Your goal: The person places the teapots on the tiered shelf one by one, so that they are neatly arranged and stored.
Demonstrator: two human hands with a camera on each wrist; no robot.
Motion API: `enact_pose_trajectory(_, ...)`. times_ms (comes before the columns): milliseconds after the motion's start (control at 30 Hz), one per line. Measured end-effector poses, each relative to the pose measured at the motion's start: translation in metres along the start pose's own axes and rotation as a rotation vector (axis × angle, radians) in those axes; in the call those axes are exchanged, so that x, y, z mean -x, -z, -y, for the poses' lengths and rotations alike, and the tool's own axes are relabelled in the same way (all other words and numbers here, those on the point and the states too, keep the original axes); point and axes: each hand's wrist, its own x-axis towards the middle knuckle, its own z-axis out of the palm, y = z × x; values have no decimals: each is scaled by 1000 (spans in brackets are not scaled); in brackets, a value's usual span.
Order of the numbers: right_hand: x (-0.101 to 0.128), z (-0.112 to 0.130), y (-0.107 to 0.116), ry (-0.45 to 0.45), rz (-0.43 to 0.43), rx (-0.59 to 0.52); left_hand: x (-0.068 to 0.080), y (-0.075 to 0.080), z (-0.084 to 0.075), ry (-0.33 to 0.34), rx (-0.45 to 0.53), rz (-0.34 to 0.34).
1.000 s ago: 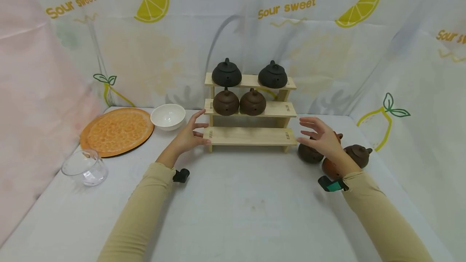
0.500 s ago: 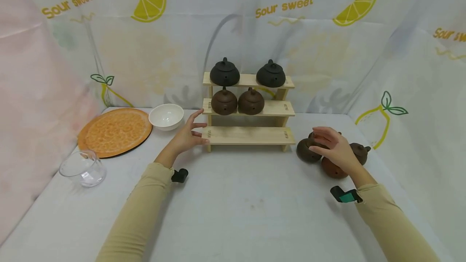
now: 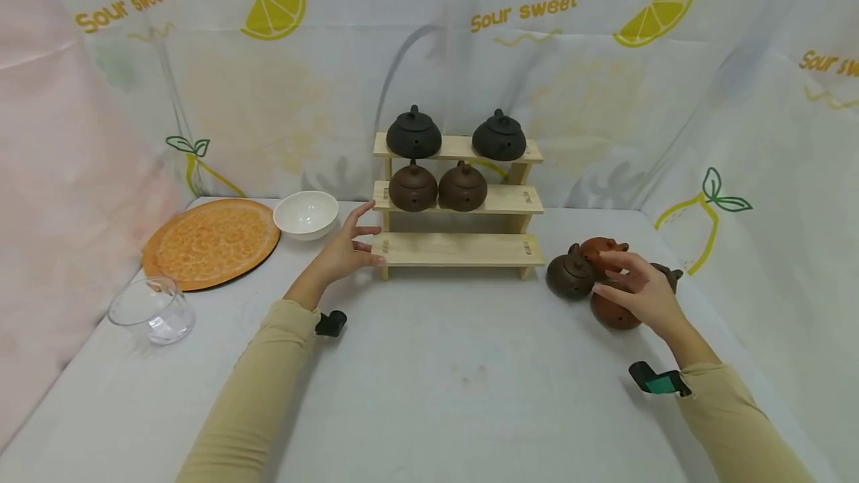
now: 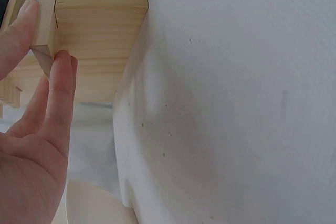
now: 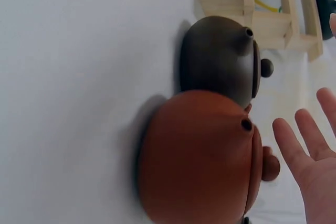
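White bowl (image 3: 306, 215): eleven o'clock. Dark teapot (image 3: 567, 278): between shelf (image 3: 456, 250) and front red teapot (image 3: 614, 317). White tablecloth (image 3: 436, 386); lemon-print curtain (image 3: 329, 118). Shelf: twelve o'clock, axis nine-to-three. Front red teapot: two o'clock, spout toward six. Your left hand (image 3: 341, 253): relaxed, touching shelf's end. Your right hand (image 3: 640, 293): loosely spread, near front red teapot.
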Motion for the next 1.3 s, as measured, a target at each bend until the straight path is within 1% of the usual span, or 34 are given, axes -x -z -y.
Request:
enact_pose_trajectory(100, 9, -4, 4, -7, -12, 36, 0, -1, 0, -1, 0, 5)
enact_pose_trajectory(200, 16, -9, 8, 18, -37, 78, 0, -2, 0, 1, -3, 6)
enact_pose_trajectory(300, 22, -14, 10, 39, -64, 95, 0, -3, 0, 3, -6, -1)
enact_pose_trajectory(400, 29, -19, 13, 24, -93, 110, -1, -3, 0, 0, -13, 2)
enact_pose_trajectory(500, 36, -23, 14, -13, -109, 109, 0, -3, 1, 6, -16, 6)
enact_pose_trajectory(600, 39, -27, 14, -36, -114, 111, 0, -3, 1, 6, -13, 7)
enact_pose_trajectory(700, 39, -30, 14, -39, -114, 120, 0, -2, 1, -5, -9, 3)
enact_pose_trajectory(833, 36, -33, 12, -56, -88, 188, 0, -1, 1, -4, -10, 2)
enact_pose_trajectory(967, 34, -31, 13, -122, -34, 274, 0, -1, 2, 1, -8, 2)
enact_pose_trajectory(1067, 33, -30, 14, -180, 18, 266, -1, 0, 3, -6, -4, 1)
enact_pose_trajectory(1167, 32, -30, 15, -207, 61, 233, 0, 0, 3, -8, -2, 0)
enact_pose_trajectory(1300, 31, -30, 14, -224, 79, 208, 0, 1, 3, -6, -1, -1)
